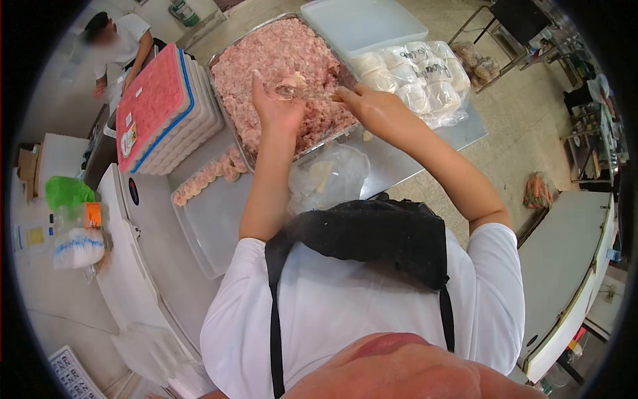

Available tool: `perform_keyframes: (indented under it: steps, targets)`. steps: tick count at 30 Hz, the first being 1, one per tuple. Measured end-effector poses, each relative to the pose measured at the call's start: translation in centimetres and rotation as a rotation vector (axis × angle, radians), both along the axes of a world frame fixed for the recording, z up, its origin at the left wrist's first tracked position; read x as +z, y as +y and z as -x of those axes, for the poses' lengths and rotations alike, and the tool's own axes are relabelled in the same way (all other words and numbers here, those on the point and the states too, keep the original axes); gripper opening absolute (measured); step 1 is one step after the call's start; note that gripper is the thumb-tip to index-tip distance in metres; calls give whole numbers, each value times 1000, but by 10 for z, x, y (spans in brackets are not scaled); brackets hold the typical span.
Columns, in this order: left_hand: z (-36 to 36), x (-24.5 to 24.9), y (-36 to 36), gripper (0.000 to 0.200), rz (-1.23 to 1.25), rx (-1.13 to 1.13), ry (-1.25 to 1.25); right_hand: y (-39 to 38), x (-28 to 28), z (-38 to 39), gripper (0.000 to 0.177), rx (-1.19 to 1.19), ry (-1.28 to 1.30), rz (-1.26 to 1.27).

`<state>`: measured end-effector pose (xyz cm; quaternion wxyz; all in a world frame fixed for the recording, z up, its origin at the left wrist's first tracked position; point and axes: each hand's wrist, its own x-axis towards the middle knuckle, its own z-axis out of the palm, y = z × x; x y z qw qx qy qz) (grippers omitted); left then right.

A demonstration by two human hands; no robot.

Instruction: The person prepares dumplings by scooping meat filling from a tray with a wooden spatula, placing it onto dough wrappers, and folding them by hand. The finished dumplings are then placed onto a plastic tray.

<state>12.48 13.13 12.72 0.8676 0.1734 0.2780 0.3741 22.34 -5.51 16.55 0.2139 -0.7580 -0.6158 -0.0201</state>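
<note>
My left hand [278, 112] is cupped palm up over a large metal tray [232, 143] heaped with pink ground meat [266, 50]. At its fingers is a small pale dumpling wrapper [292, 81] with meat on it, partly hidden. My right hand [372, 112] grips the handle of a thin, shiny spatula [319, 95], whose blade reaches to the left hand. Left of the meat, a row of filled dumplings [207, 176] lies along the edge of a translucent tray [209, 229]. A clear plastic bag [330, 176] with pale wrappers sits in front of the metal tray.
Stacked trays with a red lid [151, 106] stand at the left. Wrapped white packs [415, 76] and a translucent lid [365, 25] lie right of the meat on the metal table [458, 133]. Another person [126, 46] is at the upper left. A white freezer [565, 266] stands at right.
</note>
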Motion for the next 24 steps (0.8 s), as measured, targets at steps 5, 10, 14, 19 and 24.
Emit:
perform_keyframes:
  steps: [5, 10, 14, 19, 24]
  targets:
    - [17, -11, 20, 52, -192, -266, -202, -2, 6, -32, 32, 41, 444, -91]
    - [37, 23, 8, 61, -1148, -341, 241, -15, 41, -32, 39, -27, 697, 218]
    - [47, 38, 18, 62, -1514, -498, 576, -15, 36, -21, 38, 84, 610, 157]
    - [52, 8, 37, 54, -1757, -490, 634, -2, -9, -34, 34, 211, 520, 106]
    - [40, -24, 40, 66, -1297, -520, 943, -2, -7, -40, 27, 23, -15, 12]
